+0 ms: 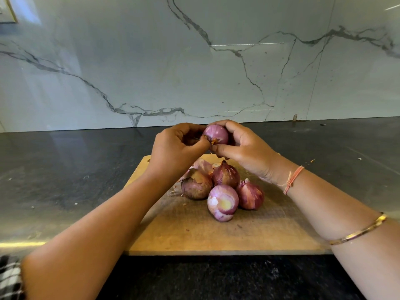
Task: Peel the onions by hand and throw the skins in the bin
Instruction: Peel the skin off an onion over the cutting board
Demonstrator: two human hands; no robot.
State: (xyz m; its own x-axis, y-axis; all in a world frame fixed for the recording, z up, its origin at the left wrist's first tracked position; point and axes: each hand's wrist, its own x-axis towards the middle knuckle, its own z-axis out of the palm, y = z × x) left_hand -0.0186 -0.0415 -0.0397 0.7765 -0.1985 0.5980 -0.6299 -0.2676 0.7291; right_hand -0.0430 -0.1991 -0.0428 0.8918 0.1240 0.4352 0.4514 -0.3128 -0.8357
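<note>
While the left grip [173,148] pinches a scrap of dry skin at the root end of the held onion [216,134], thumb and fingertips pressed together on it, the right grip [244,148] curls round the bulb from the far side and holds it in the air above the cutting board [194,234]. Most of the bulb's visible face is bare and glossy.

Risk one: the smooth flesh offers little purchase. A hard tug from the pinch could twist the bulb out of the holding fingers and drop it on the onions directly below.

Risk two: the scrap sits at the root, where skin clings. It is likely to tear short and shed flakes.

On the board, one peeled onion [224,202] lies touching three unpeeled onions [195,187], all round and free to roll if struck. Loose skins [202,164] lie behind them.

Risk three: no bin is in view, so skins may build up there and scatter onto the dark surface [65,169].
</note>
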